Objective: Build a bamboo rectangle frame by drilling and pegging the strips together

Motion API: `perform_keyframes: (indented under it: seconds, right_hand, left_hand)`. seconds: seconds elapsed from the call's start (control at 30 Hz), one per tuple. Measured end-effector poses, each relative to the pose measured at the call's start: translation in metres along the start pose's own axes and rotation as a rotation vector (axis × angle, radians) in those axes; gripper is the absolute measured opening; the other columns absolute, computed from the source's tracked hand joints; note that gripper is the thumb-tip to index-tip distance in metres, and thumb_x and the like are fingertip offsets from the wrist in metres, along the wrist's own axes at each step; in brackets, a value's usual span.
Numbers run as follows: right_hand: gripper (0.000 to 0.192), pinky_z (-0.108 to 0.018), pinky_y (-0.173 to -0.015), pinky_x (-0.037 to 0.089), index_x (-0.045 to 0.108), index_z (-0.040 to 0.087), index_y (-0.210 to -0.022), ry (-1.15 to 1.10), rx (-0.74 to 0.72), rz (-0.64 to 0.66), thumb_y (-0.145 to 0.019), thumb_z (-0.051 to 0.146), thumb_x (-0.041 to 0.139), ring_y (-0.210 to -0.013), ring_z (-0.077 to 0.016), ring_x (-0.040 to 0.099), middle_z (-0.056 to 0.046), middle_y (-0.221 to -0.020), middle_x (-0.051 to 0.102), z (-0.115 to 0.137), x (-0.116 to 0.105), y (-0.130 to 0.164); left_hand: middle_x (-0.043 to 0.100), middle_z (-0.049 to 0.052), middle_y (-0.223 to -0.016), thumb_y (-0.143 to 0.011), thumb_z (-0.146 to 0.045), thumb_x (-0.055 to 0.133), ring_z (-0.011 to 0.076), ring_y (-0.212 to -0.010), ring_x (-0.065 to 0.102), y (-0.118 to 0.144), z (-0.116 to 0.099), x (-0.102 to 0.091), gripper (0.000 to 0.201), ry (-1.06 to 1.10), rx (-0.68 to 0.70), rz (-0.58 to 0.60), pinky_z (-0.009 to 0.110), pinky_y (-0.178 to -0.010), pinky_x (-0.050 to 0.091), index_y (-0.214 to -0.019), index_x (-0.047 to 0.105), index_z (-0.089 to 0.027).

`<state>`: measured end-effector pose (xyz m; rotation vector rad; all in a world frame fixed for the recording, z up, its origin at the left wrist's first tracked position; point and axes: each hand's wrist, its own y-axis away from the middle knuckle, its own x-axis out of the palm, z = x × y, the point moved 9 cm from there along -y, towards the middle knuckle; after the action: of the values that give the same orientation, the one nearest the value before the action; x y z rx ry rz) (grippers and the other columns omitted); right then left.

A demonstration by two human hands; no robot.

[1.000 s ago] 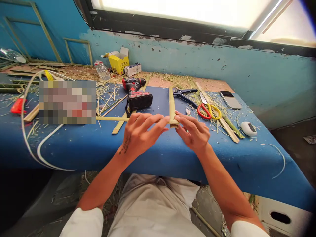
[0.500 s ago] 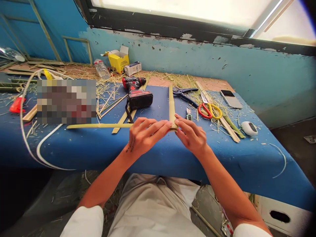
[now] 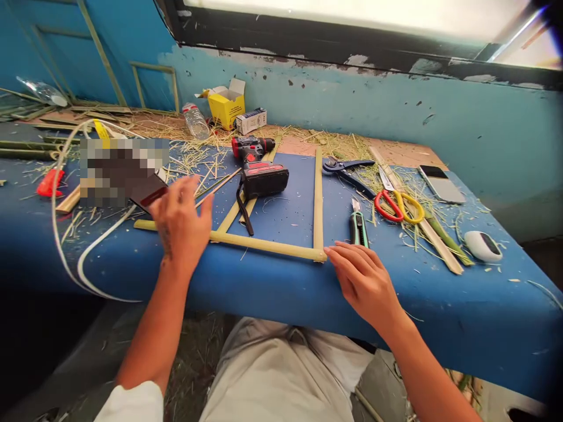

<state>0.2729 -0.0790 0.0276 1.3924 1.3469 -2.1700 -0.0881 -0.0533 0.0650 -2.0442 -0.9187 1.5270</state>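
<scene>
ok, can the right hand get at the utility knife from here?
Likely yes: the utility knife lies just beyond the right hand, with nothing visible in the way between them.

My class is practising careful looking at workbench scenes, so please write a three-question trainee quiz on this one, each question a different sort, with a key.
1. Open question: Which of the person's hands has its fingertips nearer the corner where the flat, pale-yellow crosswise bamboo strip meets the flat, pale-yellow lengthwise bamboo strip?

2. Multiple choice: What colour are the handles of the metal-bladed scissors?
A) both blue
B) one red, one yellow
C) both white

3. True or false: In the picture, the red-and-black cordless drill lies left of the green-and-black utility knife.

Key:
1. The right hand
2. B
3. True
</scene>
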Motion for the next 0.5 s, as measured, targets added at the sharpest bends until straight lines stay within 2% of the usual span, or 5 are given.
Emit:
perform_keyframes:
  seconds: [0.17,0.27,0.33,0.4,0.5]
  right_hand:
    - [0.073,-0.046,-0.108,0.056,0.057,0.026,-0.155,-0.066,0.027,-0.121,-0.090,-0.005,0.068,-0.124,-0.0249,0.070,-0.010,-0.132,0.074,0.003,-0.003,-0.007]
    - [0.073,-0.045,-0.103,0.057,0.061,0.026,-0.152,-0.070,0.066,-0.190,-0.087,-0.006,0.070,-0.115,-0.0242,0.072,-0.010,-0.128,0.075,0.001,-0.007,-0.012]
    - [0.073,-0.044,-0.100,0.058,0.063,0.026,-0.151,-0.076,0.092,-0.234,-0.086,-0.007,0.071,-0.111,-0.0238,0.072,-0.010,-0.124,0.075,-0.002,-0.010,-0.012]
    - [0.073,-0.042,-0.098,0.058,0.064,0.027,-0.150,-0.075,0.120,-0.268,-0.086,-0.007,0.071,-0.109,-0.0230,0.072,-0.009,-0.122,0.075,-0.005,-0.012,-0.010]
    - [0.069,-0.038,-0.096,0.058,0.065,0.029,-0.148,-0.069,0.167,-0.286,-0.088,-0.006,0.070,-0.107,-0.0213,0.073,-0.008,-0.121,0.075,-0.011,-0.011,-0.004]
  left_hand:
    - [0.019,0.026,-0.178,-0.102,-0.045,0.067,0.0466,-0.155,0.042,-0.004,0.050,-0.011,0.075,-0.144,-0.096,0.018,0.073,-0.122,0.017,-0.166,0.033,-0.024]
    - [0.021,0.027,-0.176,-0.099,-0.042,0.070,0.0445,-0.160,0.035,-0.001,0.057,-0.020,0.076,-0.166,-0.085,-0.049,0.072,-0.123,0.020,-0.162,0.033,-0.022]
    - [0.023,0.026,-0.174,-0.095,-0.036,0.071,0.0390,-0.163,0.029,0.000,0.073,-0.040,0.077,-0.149,-0.111,-0.259,0.064,-0.125,0.029,-0.158,0.031,-0.019]
    - [0.030,0.023,-0.169,-0.091,-0.026,0.066,0.0291,-0.151,0.046,0.002,0.109,-0.055,0.075,-0.027,-0.217,-0.451,0.051,-0.117,0.046,-0.154,0.028,-0.018]
    - [0.053,0.021,-0.151,-0.086,-0.020,0.063,0.0229,-0.133,0.063,-0.005,0.178,-0.030,0.064,0.324,-0.460,-0.323,0.042,-0.109,0.057,-0.144,0.036,-0.015]
